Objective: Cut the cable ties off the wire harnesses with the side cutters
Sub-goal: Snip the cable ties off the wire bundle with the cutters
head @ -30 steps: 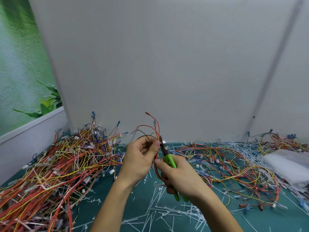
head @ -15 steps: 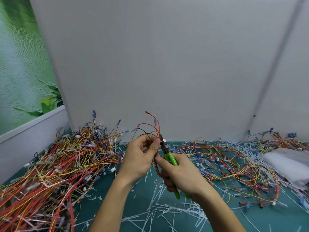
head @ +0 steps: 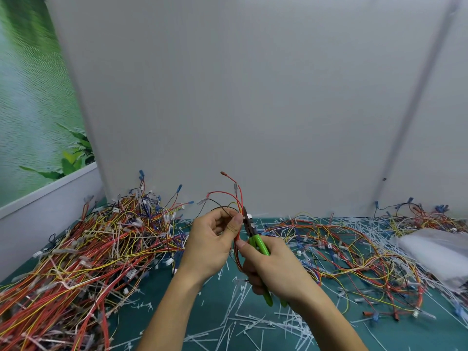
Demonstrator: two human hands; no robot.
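Over the teal tabletop (head: pixel 395 335), right of the tangled red-and-yellow harness heap (head: pixel 88 254) at its left edge, my left hand (head: pixel 210 241) pinches a thin red wire harness (head: pixel 239 198), my right hand (head: pixel 276 269) grips green-handled side cutters (head: pixel 258 243) at its white cable tie (head: pixel 249 217); next, I judge, squeeze clear of wires.

The side cutters (head: pixel 258 245) have bright green handles and a dark head. The wire harness (head: pixel 239 205) beside them is mostly red, with a black strand and a yellow one. At 9 o'clock a pile of harnesses (head: pixel 101 244) is red, orange and yellow, flecked with blue and white. The tangle at 3 o'clock (head: pixel 349 252) has the same mix. The surface (head: pixel 410 333) is teal, strewn with white cable ties (head: pixel 243 323). The back panel (head: pixel 228 97) is pale grey, and at 10 o'clock a mural (head: pixel 30 97) shows green leaves.
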